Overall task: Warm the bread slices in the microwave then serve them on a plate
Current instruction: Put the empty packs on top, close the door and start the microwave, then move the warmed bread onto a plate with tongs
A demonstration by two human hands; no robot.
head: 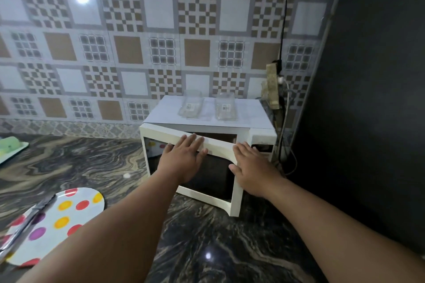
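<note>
Both arms are stretched forward. The left hand (184, 158) is laid flat, fingers spread, against the half-open microwave door (207, 167); the right hand (250, 167) is pressed open-palmed on the door's free edge, nothing gripped. A dotted plate (69, 211) is left on the counter (218, 248); bread cannot be made out.

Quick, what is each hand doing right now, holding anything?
Left hand: open, fingers spread flat against the microwave door, gripping nothing.
Right hand: open, palm pressed on the door's free edge, gripping nothing.
</note>
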